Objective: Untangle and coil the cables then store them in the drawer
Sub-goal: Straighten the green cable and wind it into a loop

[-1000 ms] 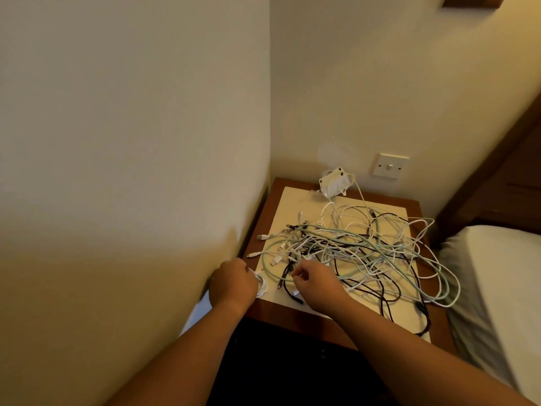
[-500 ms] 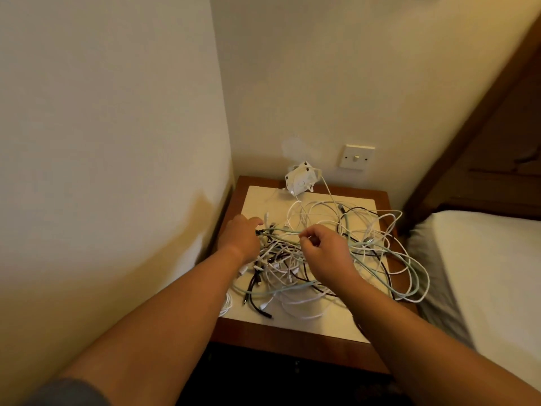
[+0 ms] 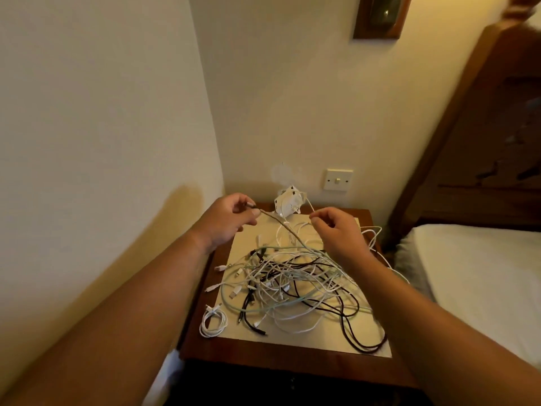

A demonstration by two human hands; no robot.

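Note:
A tangle of white, black and pale green cables [image 3: 292, 282] lies on a white mat on the wooden bedside table [image 3: 263, 361]. My left hand [image 3: 231, 218] is raised above the table's far left corner and pinches the plug end of a pale green cable [image 3: 281, 227] that runs down into the tangle. Level with it, my right hand [image 3: 336, 230] pinches a thin white cable [image 3: 307, 206] near the white charger [image 3: 288, 204]. One small white coiled cable [image 3: 213, 320] lies apart at the mat's front left corner. No drawer is in view.
The table stands in a corner, with walls to its left and behind it. A wall switch [image 3: 338, 179] is mounted above the table. A bed with a white mattress [image 3: 474, 276] and a wooden headboard [image 3: 483, 142] is close on the right.
Both hands rose from the tangle and drew apart. The left hand lifted a pale green cable end up and to the left; the right took hold of a thin white cable.

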